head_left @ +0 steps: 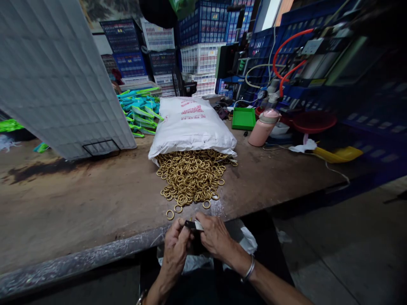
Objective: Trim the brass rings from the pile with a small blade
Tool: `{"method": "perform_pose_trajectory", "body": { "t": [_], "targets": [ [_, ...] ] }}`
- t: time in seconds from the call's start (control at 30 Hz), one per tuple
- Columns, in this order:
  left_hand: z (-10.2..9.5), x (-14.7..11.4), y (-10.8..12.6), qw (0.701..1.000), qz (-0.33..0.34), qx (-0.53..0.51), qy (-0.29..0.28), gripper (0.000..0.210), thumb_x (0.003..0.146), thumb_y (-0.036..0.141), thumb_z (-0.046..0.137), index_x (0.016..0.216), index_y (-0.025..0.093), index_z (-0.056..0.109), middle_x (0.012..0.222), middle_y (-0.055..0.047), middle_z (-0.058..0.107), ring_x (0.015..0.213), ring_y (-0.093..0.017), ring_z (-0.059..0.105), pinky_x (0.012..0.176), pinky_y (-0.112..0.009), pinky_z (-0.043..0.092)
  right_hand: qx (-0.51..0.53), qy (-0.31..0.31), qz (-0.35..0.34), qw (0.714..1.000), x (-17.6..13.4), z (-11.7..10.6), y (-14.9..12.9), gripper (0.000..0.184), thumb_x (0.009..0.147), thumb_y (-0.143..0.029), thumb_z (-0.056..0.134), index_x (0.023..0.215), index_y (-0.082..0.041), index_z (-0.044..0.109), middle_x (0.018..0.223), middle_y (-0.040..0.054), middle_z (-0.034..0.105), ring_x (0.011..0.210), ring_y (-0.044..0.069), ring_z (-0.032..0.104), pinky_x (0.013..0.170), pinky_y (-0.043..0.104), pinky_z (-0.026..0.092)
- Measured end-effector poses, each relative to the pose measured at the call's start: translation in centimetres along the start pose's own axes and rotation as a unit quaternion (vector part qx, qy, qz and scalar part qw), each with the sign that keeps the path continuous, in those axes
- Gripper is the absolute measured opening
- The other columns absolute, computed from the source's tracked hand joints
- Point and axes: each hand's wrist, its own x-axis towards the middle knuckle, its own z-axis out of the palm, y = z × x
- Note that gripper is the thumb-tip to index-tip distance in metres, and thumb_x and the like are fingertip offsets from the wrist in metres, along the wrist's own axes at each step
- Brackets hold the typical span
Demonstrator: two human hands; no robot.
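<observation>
My right hand (214, 235) is closed on a small black-tipped tool (193, 225) with a white part near the fingers; its exact kind does not show. Against the black end, the fingers of my left hand (175, 242) are pinched together, and whatever they hold is hidden. Both hands meet just off the table's front edge. Beyond them lies a heap of gold-coloured rings (190, 178), spilling from the open mouth of a white sack (193, 125) with red print. A few loose rings (170, 214) lie nearest my hands.
A tall ribbed white panel (70, 76) stands at left. Behind it are green and blue plastic pieces (141, 111). To the right are a green tray (243, 118), a pink bottle (263, 128) and a yellow scoop (337, 155). White plastic (248, 241) hangs below the table edge.
</observation>
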Motion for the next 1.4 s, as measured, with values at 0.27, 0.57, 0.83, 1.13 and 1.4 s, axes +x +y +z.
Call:
{"method": "perform_pose_trajectory", "body": {
  "t": [0.27, 0.57, 0.83, 1.13, 1.4],
  "targets": [
    [0.2, -2.3, 1.4, 0.992, -0.054, -0.088, -0.073, 0.031, 0.069, 0.045, 0.062, 0.067, 0.018, 0.045, 0.049, 0.007, 0.047, 0.035, -0.002, 0.029, 0.036, -0.016, 0.018, -0.082, 0.051, 0.086, 0.992, 0.3, -1.6, 2.1, 0.026, 0.070, -0.007, 0.041, 0.092, -0.017, 0.049, 0.076, 0.0043, 0.062, 0.065, 0.015, 0.054, 0.057, 0.025, 0.025],
    [0.1, -1.7, 2.0, 0.969, -0.107, -0.209, -0.073, 0.026, 0.067, 0.038, 0.065, 0.073, 0.015, 0.056, 0.070, -0.002, 0.060, 0.044, -0.004, 0.040, 0.037, -0.016, 0.024, -0.124, 0.111, 0.142, 0.976, 1.4, -1.5, 2.7, 0.021, 0.083, -0.023, 0.043, 0.104, -0.017, 0.045, 0.088, 0.0086, 0.064, 0.073, 0.019, 0.058, 0.059, 0.027, 0.028],
    [-0.6, -0.5, 1.2, 0.932, -0.175, -0.311, -0.063, 0.020, 0.062, 0.027, 0.070, 0.068, 0.013, 0.058, 0.069, -0.003, 0.060, 0.054, -0.008, 0.051, 0.040, -0.016, 0.032, -0.101, 0.093, 0.156, 0.978, 2.5, -1.3, 2.8, 0.017, 0.082, -0.018, 0.041, 0.097, -0.018, 0.048, 0.081, 0.0067, 0.063, 0.071, 0.018, 0.058, 0.058, 0.026, 0.028],
    [0.4, 0.5, 0.8, 0.994, -0.057, -0.083, -0.043, 0.024, 0.068, 0.040, 0.064, 0.071, 0.018, 0.054, 0.048, 0.007, 0.046, 0.037, -0.005, 0.035, 0.036, -0.015, 0.025, 0.034, 0.117, 0.111, 0.986, 1.8, -1.4, 2.4, 0.006, 0.074, -0.015, 0.045, 0.077, -0.017, 0.049, 0.066, 0.0000, 0.055, 0.060, 0.012, 0.047, 0.054, 0.023, 0.025],
    [0.3, 1.7, -0.1, 0.976, 0.178, 0.111, -0.052, 0.018, 0.067, 0.026, 0.064, 0.082, 0.019, 0.069, 0.080, -0.006, 0.067, 0.077, -0.021, 0.060, 0.075, -0.029, 0.043, 0.253, 0.081, 0.145, 0.953, 2.2, -0.5, 1.5, 0.007, 0.068, -0.017, 0.046, 0.061, -0.017, 0.046, 0.057, -0.0045, 0.045, 0.057, 0.010, 0.040, 0.054, 0.020, 0.030]
  ]
}}
